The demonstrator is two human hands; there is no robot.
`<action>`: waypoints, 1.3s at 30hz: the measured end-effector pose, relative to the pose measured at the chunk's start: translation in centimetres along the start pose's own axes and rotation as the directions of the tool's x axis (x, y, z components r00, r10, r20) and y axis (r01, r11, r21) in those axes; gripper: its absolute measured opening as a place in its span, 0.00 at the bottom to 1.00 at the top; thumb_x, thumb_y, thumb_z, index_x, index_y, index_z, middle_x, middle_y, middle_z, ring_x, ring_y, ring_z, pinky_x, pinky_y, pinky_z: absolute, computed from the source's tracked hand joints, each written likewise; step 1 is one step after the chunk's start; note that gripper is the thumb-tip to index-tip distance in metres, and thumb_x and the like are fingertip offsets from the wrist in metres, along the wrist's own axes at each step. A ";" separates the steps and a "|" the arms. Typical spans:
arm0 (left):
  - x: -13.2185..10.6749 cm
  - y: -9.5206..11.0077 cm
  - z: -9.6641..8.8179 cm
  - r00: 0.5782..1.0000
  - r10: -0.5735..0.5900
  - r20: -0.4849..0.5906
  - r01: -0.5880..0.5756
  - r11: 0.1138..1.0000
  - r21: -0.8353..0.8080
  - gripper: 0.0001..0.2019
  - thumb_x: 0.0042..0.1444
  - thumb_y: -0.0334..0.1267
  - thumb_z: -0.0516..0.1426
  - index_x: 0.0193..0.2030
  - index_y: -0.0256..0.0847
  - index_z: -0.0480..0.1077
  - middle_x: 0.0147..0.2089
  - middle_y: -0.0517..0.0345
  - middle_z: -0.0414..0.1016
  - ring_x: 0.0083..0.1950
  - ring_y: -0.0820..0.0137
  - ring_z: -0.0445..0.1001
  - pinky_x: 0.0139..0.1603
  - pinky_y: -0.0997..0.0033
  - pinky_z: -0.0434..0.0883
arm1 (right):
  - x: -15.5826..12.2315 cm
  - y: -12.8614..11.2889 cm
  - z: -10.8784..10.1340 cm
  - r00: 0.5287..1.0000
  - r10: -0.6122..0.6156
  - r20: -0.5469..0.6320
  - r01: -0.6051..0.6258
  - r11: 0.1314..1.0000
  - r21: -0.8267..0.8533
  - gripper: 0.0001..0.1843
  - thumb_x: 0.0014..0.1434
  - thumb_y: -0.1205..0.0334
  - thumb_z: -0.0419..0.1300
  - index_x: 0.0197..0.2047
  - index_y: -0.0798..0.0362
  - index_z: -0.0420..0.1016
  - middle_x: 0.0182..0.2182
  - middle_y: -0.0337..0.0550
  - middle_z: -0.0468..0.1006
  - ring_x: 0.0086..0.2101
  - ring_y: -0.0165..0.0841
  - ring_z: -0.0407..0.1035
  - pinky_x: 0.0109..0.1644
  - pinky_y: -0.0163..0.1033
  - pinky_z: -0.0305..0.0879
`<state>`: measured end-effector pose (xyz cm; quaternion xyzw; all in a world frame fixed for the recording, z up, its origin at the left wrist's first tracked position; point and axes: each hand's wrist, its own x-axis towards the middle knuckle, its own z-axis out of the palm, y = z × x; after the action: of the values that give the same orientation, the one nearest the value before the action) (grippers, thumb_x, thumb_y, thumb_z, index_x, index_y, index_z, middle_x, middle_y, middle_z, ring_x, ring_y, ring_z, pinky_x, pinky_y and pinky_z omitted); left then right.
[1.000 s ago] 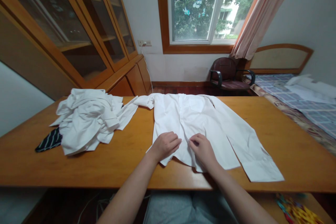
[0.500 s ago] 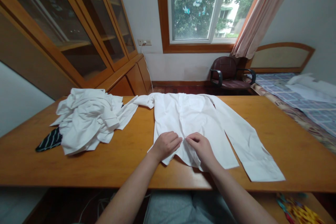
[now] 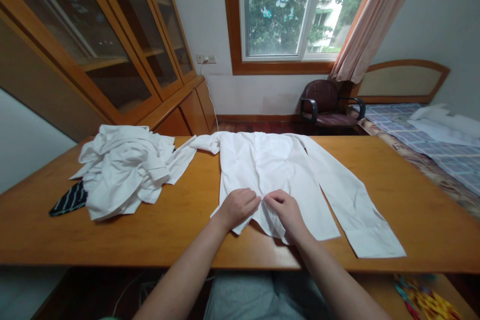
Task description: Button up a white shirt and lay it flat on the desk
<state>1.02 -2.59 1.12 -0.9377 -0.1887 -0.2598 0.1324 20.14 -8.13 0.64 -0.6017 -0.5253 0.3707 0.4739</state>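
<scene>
A white long-sleeved shirt (image 3: pixel 277 160) lies front up on the wooden table (image 3: pixel 187 240), its collar end at the far edge and its hem toward me. One sleeve stretches to the right; the other runs left to a heap of clothes. My left hand (image 3: pixel 242 207) pinches the front placket low on the shirt. Close beside it, fingertips almost touching, my right hand (image 3: pixel 283 207) pinches the same placket, with the hem lifted a little beneath. Any button between the fingers is too small to make out.
A crumpled pile of white clothes (image 3: pixel 127 170) sits on the table's left, with a dark striped cloth (image 3: pixel 69 200) poking out under it. Behind stand a glass-door cabinet (image 3: pixel 120 35), a maroon armchair (image 3: pixel 324 102) and a bed (image 3: pixel 431 130). Something yellow (image 3: pixel 427 300) lies below the table at right.
Both hands stay at the same spot on the placket, with only slight finger movement. The shirt and the pile keep their places; the view has shifted very slightly.
</scene>
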 end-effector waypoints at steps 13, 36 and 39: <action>0.4 0.2 -0.3 1.000 0.018 0.009 -0.018 1.000 0.001 0.09 0.68 0.33 0.50 0.36 0.39 0.67 0.28 0.59 0.64 0.30 0.70 0.64 0.29 0.68 0.59 | -0.5 -0.4 0.1 0.997 -0.072 -0.017 0.071 0.997 -0.023 0.11 0.59 0.56 0.61 0.30 0.51 0.82 0.33 0.45 0.79 0.37 0.38 0.73 0.45 0.41 0.68; 0.5 0.1 -0.3 0.999 0.020 -0.029 -0.019 0.999 0.037 0.12 0.68 0.34 0.50 0.32 0.39 0.67 0.27 0.59 0.64 0.29 0.71 0.63 0.27 0.68 0.56 | -0.1 0.4 0.3 0.996 0.056 0.065 -0.059 0.997 0.048 0.11 0.54 0.56 0.63 0.39 0.52 0.80 0.34 0.43 0.83 0.36 0.38 0.76 0.44 0.41 0.69; 0.5 0.1 -0.4 0.999 0.019 -0.031 -0.018 0.999 0.034 0.12 0.69 0.34 0.50 0.33 0.39 0.67 0.27 0.59 0.64 0.29 0.71 0.64 0.27 0.68 0.57 | -0.1 0.5 0.4 0.995 0.070 0.065 -0.074 0.995 0.062 0.11 0.53 0.56 0.64 0.39 0.52 0.79 0.34 0.44 0.83 0.37 0.38 0.76 0.44 0.41 0.70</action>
<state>1.32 -2.68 1.68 -0.9328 -0.1825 -0.2701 0.1535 19.88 -8.13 -0.01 -0.5928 -0.5056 0.4232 0.4624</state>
